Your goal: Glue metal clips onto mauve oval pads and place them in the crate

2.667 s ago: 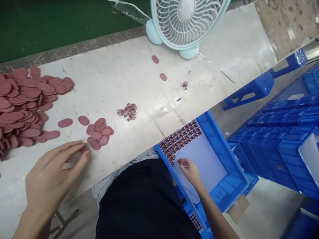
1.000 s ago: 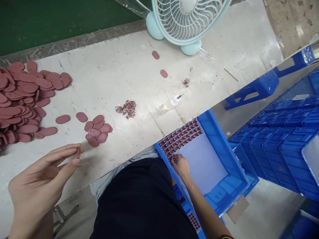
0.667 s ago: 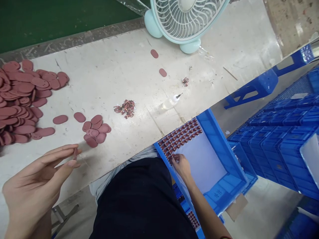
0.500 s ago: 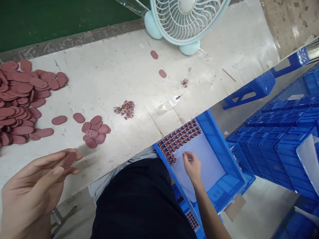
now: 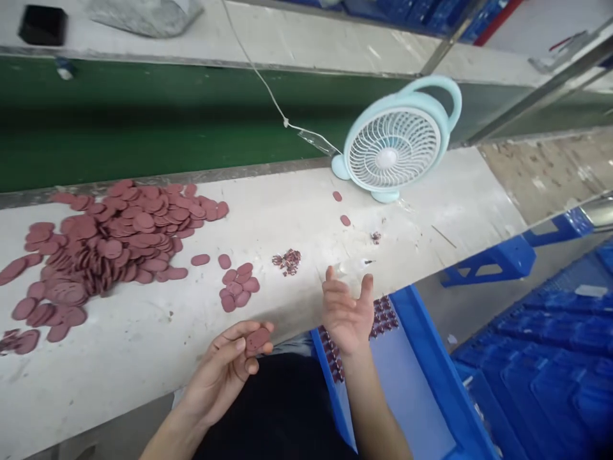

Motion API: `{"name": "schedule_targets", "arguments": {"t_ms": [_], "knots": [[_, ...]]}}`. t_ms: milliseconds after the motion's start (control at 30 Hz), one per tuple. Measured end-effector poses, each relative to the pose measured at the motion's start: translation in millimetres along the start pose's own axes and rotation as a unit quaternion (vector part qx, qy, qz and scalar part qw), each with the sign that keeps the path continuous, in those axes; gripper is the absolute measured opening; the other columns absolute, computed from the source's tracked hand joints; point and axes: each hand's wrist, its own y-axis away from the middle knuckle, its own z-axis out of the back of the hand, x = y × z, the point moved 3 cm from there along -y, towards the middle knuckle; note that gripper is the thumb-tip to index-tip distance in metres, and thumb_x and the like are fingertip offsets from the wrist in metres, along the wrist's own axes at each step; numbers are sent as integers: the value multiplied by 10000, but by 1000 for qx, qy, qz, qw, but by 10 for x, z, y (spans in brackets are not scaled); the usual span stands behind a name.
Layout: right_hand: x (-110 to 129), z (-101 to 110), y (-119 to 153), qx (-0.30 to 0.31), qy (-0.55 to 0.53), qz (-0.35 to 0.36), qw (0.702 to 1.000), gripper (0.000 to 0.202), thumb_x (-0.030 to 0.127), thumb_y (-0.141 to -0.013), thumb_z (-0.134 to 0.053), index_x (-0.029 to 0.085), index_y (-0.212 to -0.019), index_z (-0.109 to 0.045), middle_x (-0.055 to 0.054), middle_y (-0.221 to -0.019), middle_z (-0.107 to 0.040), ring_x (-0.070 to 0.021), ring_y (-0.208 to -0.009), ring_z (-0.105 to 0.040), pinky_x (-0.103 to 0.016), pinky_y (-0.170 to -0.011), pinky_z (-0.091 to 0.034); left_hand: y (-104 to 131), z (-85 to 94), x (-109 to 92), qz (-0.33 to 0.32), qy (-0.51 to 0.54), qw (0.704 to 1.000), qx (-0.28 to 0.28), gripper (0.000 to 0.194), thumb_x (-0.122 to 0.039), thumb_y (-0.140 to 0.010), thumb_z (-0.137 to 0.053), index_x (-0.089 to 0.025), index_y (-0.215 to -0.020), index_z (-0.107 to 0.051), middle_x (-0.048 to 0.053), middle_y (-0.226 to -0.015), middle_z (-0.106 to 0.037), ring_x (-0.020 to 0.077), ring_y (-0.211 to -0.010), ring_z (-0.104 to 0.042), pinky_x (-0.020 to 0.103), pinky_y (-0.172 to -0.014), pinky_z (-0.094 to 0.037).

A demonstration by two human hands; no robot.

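Observation:
My left hand (image 5: 225,364) holds a reddish-brown oval piece (image 5: 258,339) between thumb and fingers over the table's front edge. My right hand (image 5: 347,313) is bare, palm up with fingers spread, just below a clear dropper bottle (image 5: 352,266) with a dark tip. Small brown parts (image 5: 288,262) lie in a little heap left of that bottle. A group of ovals (image 5: 238,287) sits above my left hand, and a large pile of ovals (image 5: 129,236) spreads to the left. Rows of small assembled pieces (image 5: 384,316) stand in the blue crate (image 5: 426,345), partly hidden by my right hand.
A light-blue fan (image 5: 393,153) stands at the table's back, with a cord (image 5: 256,70) hanging to its left. Two loose ovals lie near its base. Blue crates (image 5: 550,358) are stacked at the right, beyond a blue stool (image 5: 498,259).
The view has lifted and turned, showing more of the table. My right hand has moved from the crate to the table's edge and opened. My left hand still holds the oval, nearer my right hand.

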Motion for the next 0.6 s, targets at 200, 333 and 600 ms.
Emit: {"name": "schedule_targets", "arguments": {"t_ms": [200, 333, 600], "knots": [[377, 52, -353, 44, -66, 34, 996, 302, 356, -919, -568, 185, -1161, -518, 40, -745, -500, -102, -579, -518, -224, -491, -548, 20, -57, -70, -43, 74, 995, 44, 218, -211, -811, -772, -185, -1028, -766, 124, -1169, -756, 189, -910, -753, 153, -625, -561], [196, -208, -261, -7, 79, 79, 994, 300, 447, -924, -531, 209, -1101, -573, 62, -655, -476, -93, -478, -466, -226, -438, -491, -11, -112, -108, -58, 93, 992, 66, 242, -229, -813, -779, -184, -1050, -764, 107, -1085, -781, 190, -900, -758, 164, -643, -568], [-810, -727, 122, -79, 609, 284, 737, 261, 477, -867, -640, 279, -1037, -629, 11, -660, -592, -168, -451, -559, -288, -367, -446, 38, -328, -75, -76, 93, 989, 88, 236, -190, -844, -749, -185, -1079, -770, 114, -1118, -782, 225, -1032, -738, 225, -799, -569]]}}
